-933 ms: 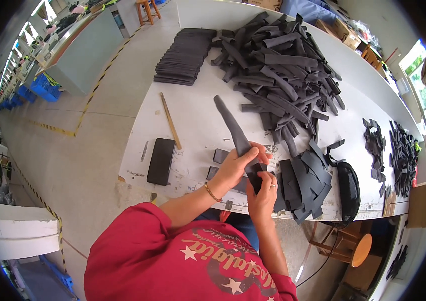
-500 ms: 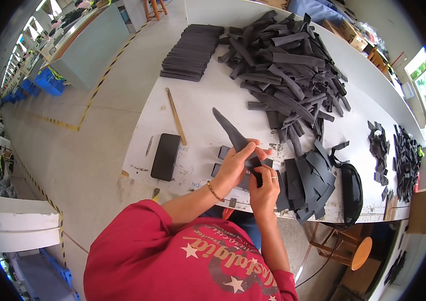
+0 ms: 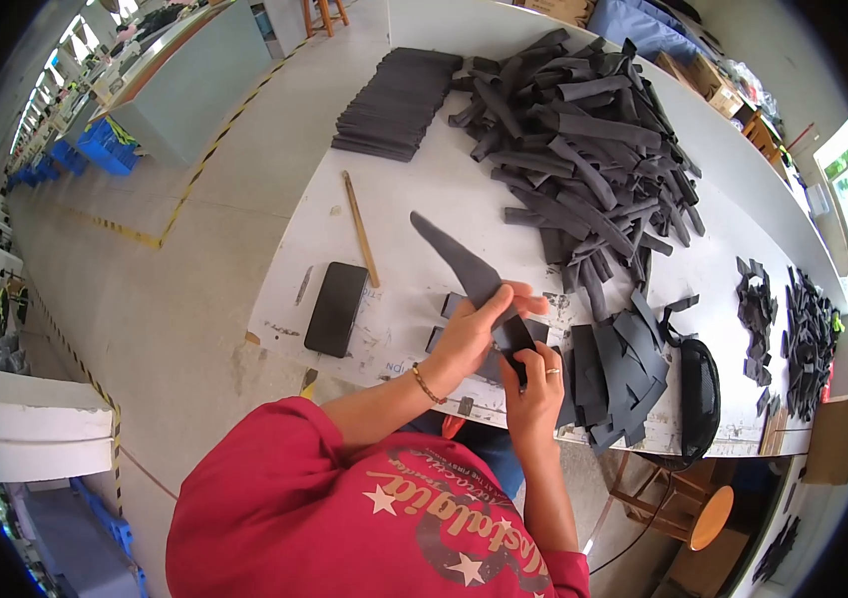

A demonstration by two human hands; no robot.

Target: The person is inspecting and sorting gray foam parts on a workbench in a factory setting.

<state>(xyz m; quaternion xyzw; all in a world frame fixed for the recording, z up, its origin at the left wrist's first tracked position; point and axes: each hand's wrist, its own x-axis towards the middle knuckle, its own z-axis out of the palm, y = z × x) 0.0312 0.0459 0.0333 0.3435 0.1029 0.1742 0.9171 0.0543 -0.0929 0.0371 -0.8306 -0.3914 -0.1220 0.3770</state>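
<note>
A long dark grey fabric strip (image 3: 459, 261) is gripped in my left hand (image 3: 472, 334), its free end pointing away to the upper left. My right hand (image 3: 535, 391) pinches a small flat black piece (image 3: 516, 339) beside the strip's near end. Whether the piece sits inside the strip or against it, I cannot tell. Just right of my right hand lies a fanned stack of flat dark pieces (image 3: 618, 374). A few small dark pieces (image 3: 452, 304) lie on the table, partly hidden by my left hand.
A heap of dark strips (image 3: 583, 159) covers the white table's (image 3: 384, 224) far side, beside a neat row of strips (image 3: 399, 105). A black phone (image 3: 336, 309) and a wooden stick (image 3: 361, 229) lie left. At right are a black mesh pouch (image 3: 699, 399) and more dark piles (image 3: 811, 344).
My right hand has shifted slightly down and right, and more of the black piece shows between my hands. The strip's far end has swung a little left.
</note>
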